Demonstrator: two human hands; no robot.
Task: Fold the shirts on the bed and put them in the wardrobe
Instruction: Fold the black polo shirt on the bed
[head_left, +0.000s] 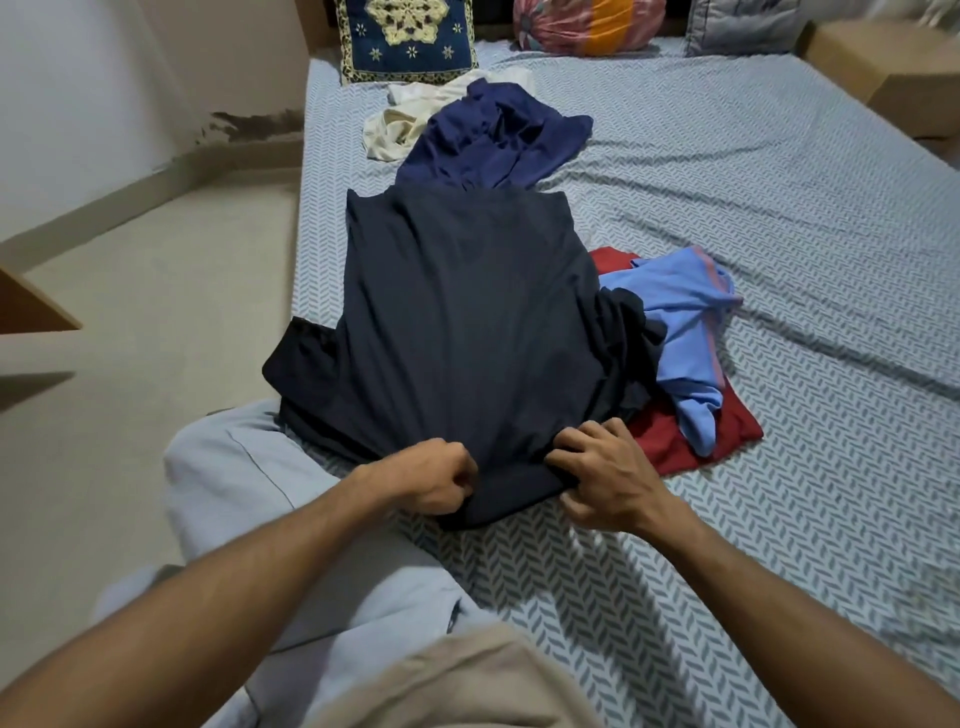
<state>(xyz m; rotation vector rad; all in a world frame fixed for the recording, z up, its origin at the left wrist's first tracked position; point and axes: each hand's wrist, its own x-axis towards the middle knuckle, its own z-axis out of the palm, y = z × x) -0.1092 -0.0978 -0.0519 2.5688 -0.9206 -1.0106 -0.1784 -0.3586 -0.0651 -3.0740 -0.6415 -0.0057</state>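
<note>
Here we have the dark navy shirt (467, 322) spread lengthwise on the bed (779, 208), its near edge gathered in both hands. Our left hand (431, 480) is closed into a fist on the cloth, and the fingers (587, 441) of our right hand (602, 478) are curled and pinching the same edge just beside it, so the fabric draws into small pleats between the two grips. We judge that holding the edge at two close points lets us tug the shirt flat and square before any fold is made. One sleeve spills over the left edge of the bed, above our knee. To the right, touching the dark shirt, a light blue shirt (685, 332) lies crumpled on a red shirt (727, 431); farther up, a royal blue shirt (493, 140) and a cream shirt (400, 124) wait in a heap near the embroidered cushion (408, 39). No wardrobe is in view, so storing seems well ahead of us.
</note>
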